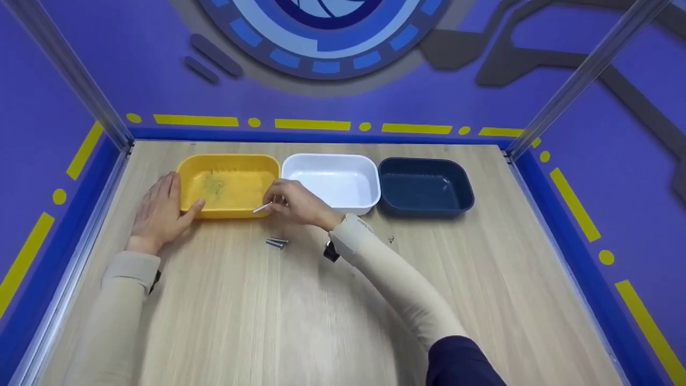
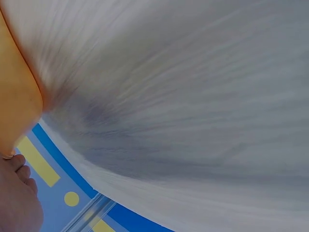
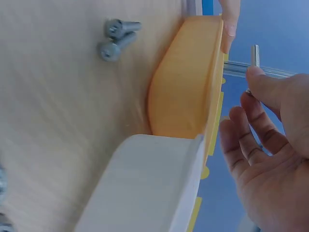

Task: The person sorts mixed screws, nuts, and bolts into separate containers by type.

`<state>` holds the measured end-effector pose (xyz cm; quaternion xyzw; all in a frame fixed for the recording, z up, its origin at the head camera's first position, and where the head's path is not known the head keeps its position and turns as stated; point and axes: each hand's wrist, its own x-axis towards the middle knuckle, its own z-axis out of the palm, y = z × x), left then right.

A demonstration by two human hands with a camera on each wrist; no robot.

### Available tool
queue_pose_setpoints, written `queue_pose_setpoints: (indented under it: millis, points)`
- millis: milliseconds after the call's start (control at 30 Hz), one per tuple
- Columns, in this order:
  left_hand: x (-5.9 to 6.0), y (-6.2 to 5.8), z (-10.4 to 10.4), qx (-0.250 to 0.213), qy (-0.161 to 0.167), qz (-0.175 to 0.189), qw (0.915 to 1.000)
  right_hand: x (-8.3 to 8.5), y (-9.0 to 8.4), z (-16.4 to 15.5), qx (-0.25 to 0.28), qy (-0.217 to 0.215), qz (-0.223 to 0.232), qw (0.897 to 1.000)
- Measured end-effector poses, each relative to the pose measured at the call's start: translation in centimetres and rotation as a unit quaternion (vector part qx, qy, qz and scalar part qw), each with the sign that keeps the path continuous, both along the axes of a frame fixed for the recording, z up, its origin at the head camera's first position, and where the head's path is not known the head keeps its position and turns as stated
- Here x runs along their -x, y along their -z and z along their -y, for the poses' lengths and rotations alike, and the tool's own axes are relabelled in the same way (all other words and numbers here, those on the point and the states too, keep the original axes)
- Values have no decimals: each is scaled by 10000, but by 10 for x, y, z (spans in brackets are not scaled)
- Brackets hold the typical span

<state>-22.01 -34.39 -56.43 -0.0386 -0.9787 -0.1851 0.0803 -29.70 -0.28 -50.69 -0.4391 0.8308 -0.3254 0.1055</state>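
The left hand (image 1: pixel 161 209), fingers straight, thumb apart, rested against one yellow container (image 1: pixel 244 193), probably steadying it. The right hand (image 1: pixel 295 202) pinched one bolt (image 3: pixel 255 55) at that container's near right rim, where a light, level grip seemed advisable; two loose bolts (image 1: pixel 276 243) lay nearby on the table (image 1: pixel 214 321). Rightward were one white container (image 1: pixel 343 182), small hardware (image 1: pixel 391 239) (count unclear) and one dark container (image 1: pixel 423 187).

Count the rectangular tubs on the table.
3, in a row: yellow plastic tub at left, white plastic tub in the middle, dark blue plastic tub at right.
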Motion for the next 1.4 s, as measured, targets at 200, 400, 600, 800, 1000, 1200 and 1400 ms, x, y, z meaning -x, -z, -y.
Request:
queue_pose_setpoints:
  millis: [200,400,600,800,1000,1200,1400]
  points:
    - [2,1,-2,50,59,-122,9999,6,-6,18,-155,344,-75,9993]
    - [3,1,-2,130,46,-72,9999,14,-9,36,-310,740,84,9967]
    - [6,0,-3,182,-9,77,9998,26,-14,53,-404,1096,202,9929]
    - [4,-1,-2,185,-48,149,9997,38,-11,65,-345,1152,-217,9925]
    - [2,0,-4,154,-84,264,9995,45,-2,67,-221,1477,21,9888]
    - [1,-2,-5,96,-217,487,9985,47,1,67,-83,1644,2,9864]
    - [2,-3,-1,57,-189,464,9987,45,-4,69,-104,1689,207,9854]
